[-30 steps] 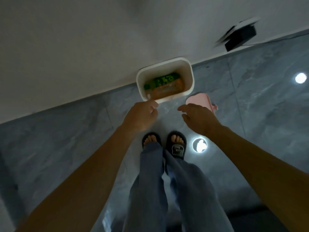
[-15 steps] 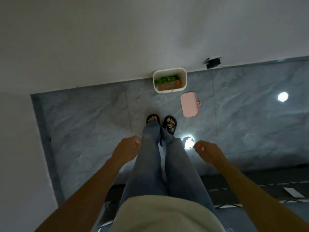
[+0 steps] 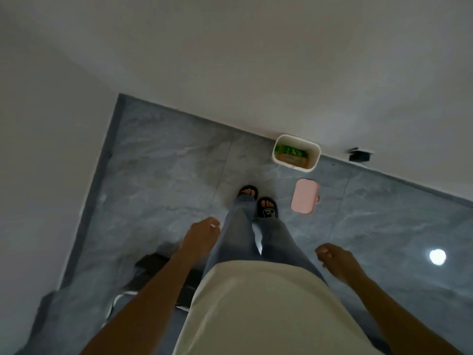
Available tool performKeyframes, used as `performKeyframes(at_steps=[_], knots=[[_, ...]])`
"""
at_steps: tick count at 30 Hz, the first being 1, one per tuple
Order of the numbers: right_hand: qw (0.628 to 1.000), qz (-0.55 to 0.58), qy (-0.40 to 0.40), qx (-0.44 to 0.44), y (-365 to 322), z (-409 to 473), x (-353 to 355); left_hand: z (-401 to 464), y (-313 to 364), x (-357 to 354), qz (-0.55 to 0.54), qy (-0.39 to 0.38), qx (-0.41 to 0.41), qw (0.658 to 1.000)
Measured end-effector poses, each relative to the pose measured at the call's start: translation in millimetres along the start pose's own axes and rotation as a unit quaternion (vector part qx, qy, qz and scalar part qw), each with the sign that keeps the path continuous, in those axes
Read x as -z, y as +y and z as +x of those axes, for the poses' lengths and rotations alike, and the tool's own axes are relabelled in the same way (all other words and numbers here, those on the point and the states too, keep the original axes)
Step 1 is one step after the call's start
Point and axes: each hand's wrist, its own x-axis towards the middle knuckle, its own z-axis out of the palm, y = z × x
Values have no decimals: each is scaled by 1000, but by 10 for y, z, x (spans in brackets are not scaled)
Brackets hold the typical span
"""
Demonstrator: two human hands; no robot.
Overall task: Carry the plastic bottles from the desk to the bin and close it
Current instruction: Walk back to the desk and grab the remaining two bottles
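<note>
Floor (image 3: 166, 175) wider, bin (image 3: 315, 160) farther right.

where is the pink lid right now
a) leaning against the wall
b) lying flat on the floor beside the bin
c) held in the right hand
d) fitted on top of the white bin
b: the pink lid lies flat on the grey floor tiles, apart from the open white bin, in which the bottles show; both hands are empty.

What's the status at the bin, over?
Left hand and right hand empty. Bottles in open white bin. Pink lid lies on floor beside it. Nothing blocking.
</note>
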Motion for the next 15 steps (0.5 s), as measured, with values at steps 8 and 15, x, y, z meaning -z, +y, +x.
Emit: performKeyframes(at_steps=[8, 15], knots=[[975, -160, 9, 153, -1237, 26, 466, -1062, -561, -883, -175, 2, 196, 965], [921, -262, -37, 286, -2864, -220, 4, -1739, -996, -1556, -368, -18, 328, 870]])
